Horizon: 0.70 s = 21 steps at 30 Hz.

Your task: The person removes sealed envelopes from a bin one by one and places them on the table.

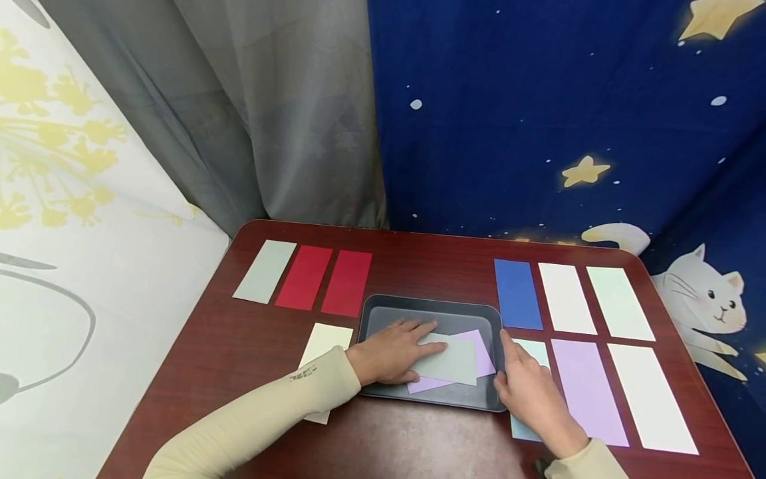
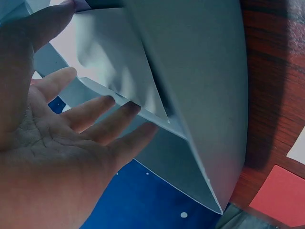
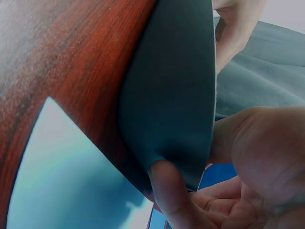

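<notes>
A dark grey baking tray [image 1: 413, 313] sits on the table, holding a pale grey-green paper card [image 1: 451, 359] that overlaps purple paper [image 1: 485, 362] beneath it. My left hand [image 1: 387, 352] reaches over the tray's left side with spread, fairly straight fingers touching the grey-green card. In the left wrist view, the thumb [image 2: 55, 19] lies near the card's upper edge. At the tray's right rim, my right hand [image 1: 529, 386] pinches the wall; the right wrist view has one finger [image 3: 167, 186] on the outer wall and another part of the hand past the rim.
Left of the tray lie a grey-green card [image 1: 265, 271], two red cards [image 1: 304, 277] and a cream card [image 1: 326, 338], partly under my left sleeve. On the right are a blue card [image 1: 518, 295], white, pale green and purple cards [image 1: 586, 386]. Curtains [image 1: 311, 113] hang behind the table [image 1: 431, 256].
</notes>
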Available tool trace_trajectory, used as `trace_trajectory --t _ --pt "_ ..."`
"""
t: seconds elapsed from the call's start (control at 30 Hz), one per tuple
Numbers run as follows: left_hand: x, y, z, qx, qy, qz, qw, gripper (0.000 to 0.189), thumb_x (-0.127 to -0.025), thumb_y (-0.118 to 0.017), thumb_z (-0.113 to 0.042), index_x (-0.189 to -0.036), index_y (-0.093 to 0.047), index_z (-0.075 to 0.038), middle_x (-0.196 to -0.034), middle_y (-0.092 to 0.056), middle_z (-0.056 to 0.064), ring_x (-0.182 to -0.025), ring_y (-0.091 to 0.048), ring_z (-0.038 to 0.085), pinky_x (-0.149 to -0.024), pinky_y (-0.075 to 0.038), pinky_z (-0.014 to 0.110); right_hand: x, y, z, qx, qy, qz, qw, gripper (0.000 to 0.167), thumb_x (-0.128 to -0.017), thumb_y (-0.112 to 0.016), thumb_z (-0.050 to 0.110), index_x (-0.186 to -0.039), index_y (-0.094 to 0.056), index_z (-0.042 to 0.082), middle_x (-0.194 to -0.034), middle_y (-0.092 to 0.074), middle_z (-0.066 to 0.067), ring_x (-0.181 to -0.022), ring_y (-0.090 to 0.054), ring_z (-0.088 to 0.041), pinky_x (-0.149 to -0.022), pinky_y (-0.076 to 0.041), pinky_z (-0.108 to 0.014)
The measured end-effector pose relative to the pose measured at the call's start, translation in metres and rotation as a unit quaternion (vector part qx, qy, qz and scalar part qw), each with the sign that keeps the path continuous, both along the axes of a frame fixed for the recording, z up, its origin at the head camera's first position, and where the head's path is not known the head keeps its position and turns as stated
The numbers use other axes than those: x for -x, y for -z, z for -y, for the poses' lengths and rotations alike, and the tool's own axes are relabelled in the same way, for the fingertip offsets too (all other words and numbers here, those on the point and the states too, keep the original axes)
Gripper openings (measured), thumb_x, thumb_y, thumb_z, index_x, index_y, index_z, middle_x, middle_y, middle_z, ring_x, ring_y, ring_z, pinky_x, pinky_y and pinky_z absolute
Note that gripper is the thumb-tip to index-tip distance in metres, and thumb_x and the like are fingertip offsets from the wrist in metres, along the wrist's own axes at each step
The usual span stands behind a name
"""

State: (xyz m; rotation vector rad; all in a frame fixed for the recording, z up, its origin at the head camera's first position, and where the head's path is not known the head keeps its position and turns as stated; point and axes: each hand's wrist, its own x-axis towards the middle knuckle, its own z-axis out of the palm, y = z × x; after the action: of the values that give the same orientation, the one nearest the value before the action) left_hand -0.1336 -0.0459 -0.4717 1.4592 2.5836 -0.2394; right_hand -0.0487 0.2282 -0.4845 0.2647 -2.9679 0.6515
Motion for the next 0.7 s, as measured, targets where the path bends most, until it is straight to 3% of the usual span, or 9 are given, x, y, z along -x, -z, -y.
trace_trajectory --t 0.17,0.37,0.53,0.7 --pt "-0.0011 -0.0001 0.0002 0.001 0.004 -0.002 1.0000 0.072 -0.103 -0.076 -0.047 -0.167 -0.050 -0.029 -0.165 -0.051 0.010 -0.143 -0.056 0.029 -0.117 -0.047 0.038 -0.0001 0.0001 -0.0002 0.000 -0.001 -0.002 1.0000 0.075 -0.083 -0.079 -0.006 -0.150 -0.050 -0.020 -0.138 -0.063 -0.040 -0.078 -0.075 -0.040 -0.070 -0.061 -0.056" --pt "-0.0024 -0.0013 0.0005 -0.002 0.009 -0.011 0.9999 0.069 -0.103 -0.076 -0.049 -0.165 -0.054 -0.028 -0.159 -0.054 0.008 -0.134 -0.059 0.026 -0.106 -0.055 0.034 -0.0005 -0.0010 -0.0002 0.000 0.000 0.001 1.0000 0.075 -0.083 -0.080 -0.006 -0.150 -0.050 -0.020 -0.139 -0.063 -0.040 -0.077 -0.075 -0.040 -0.070 -0.062 -0.057" --pt "-0.0038 -0.0025 -0.0005 0.006 0.000 -0.012 0.9999 0.069 -0.103 -0.074 -0.051 -0.166 -0.053 -0.030 -0.157 -0.054 0.007 -0.129 -0.058 0.025 -0.097 -0.059 0.034 -0.0010 -0.0022 -0.0001 -0.001 0.002 0.004 1.0000 0.075 -0.084 -0.080 -0.005 -0.151 -0.050 -0.020 -0.139 -0.063 -0.040 -0.081 -0.076 -0.043 -0.073 -0.062 -0.058" --pt "-0.0052 -0.0038 -0.0016 0.011 -0.018 0.003 0.9998 0.070 -0.102 -0.072 -0.050 -0.167 -0.051 -0.034 -0.158 -0.051 0.007 -0.133 -0.054 0.027 -0.096 -0.059 0.034 -0.0015 -0.0032 -0.0003 -0.003 0.001 0.005 1.0000 0.075 -0.084 -0.079 -0.005 -0.151 -0.049 -0.020 -0.139 -0.063 -0.040 -0.082 -0.076 -0.044 -0.075 -0.061 -0.059"
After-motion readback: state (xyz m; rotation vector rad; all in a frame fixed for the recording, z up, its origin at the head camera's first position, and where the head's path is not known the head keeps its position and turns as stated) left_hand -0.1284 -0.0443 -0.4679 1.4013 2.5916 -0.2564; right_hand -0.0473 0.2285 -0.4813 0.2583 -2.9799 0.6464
